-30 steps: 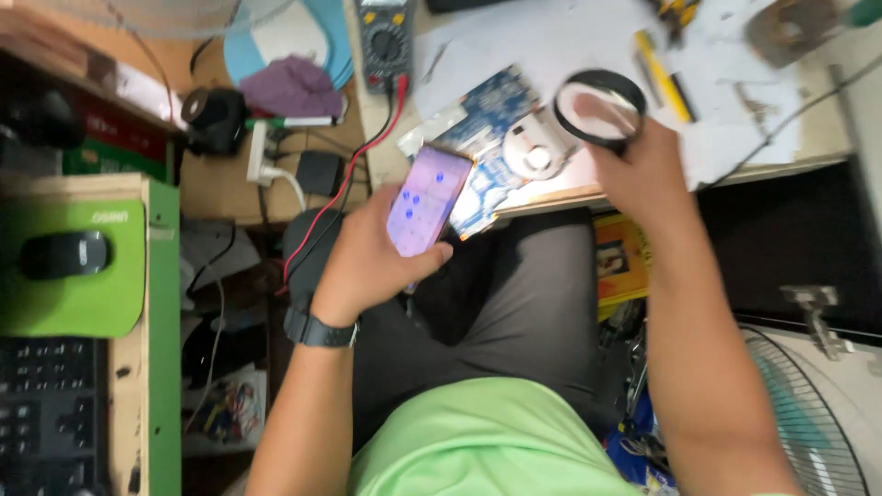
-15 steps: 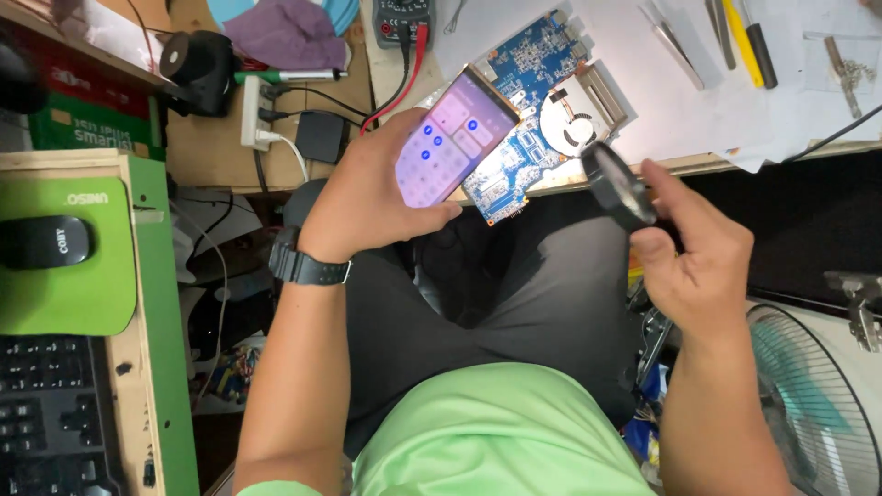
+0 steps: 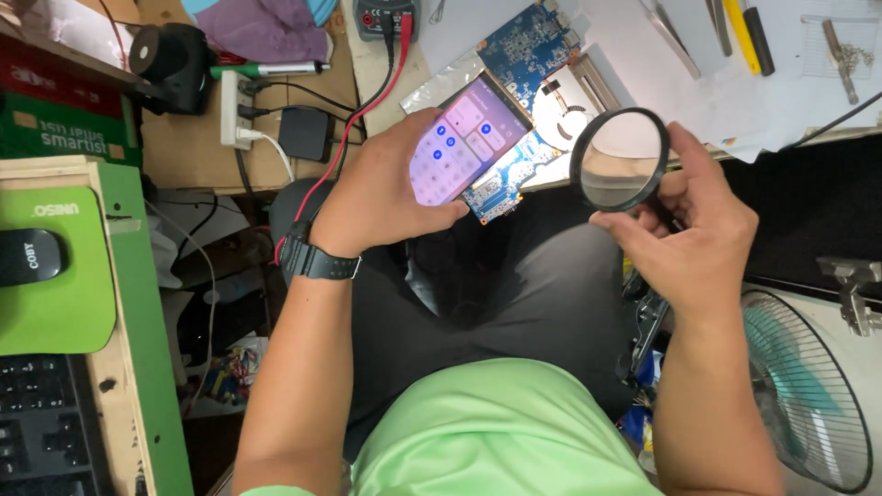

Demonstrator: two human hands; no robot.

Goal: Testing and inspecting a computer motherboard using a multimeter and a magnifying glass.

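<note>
Holding a smartphone in the left hand, fingers wrapped round its near edge, thumb lying along its left side, lit screen tilted up towards the head camera. Gripping a round magnifying glass in the right hand, fingers closed about the dark handle, lens standing just right of the phone and apart from it.

Compared with a second ago: lens no longer resting far out over the bench but drawn near, lifted off the papers, now hanging over the bench's near edge and level with the phone. Phone also raised and turned a little, showing a panel of round buttons rather than a plain pale glow. Judging from that, moving from picking up the glass to readying it for close looking, with lens and phone coming together over the lap.

Lying beyond the phone, a blue circuit board on the bench, partly hidden behind phone and lens. Sitting at the far edge, a multimeter, its red lead trailing down towards the wrist watch. Further right, tweezers on white paper. Standing low on the right, a fan. Possibly seeing the board through the lens, but too blurred to tell.
</note>
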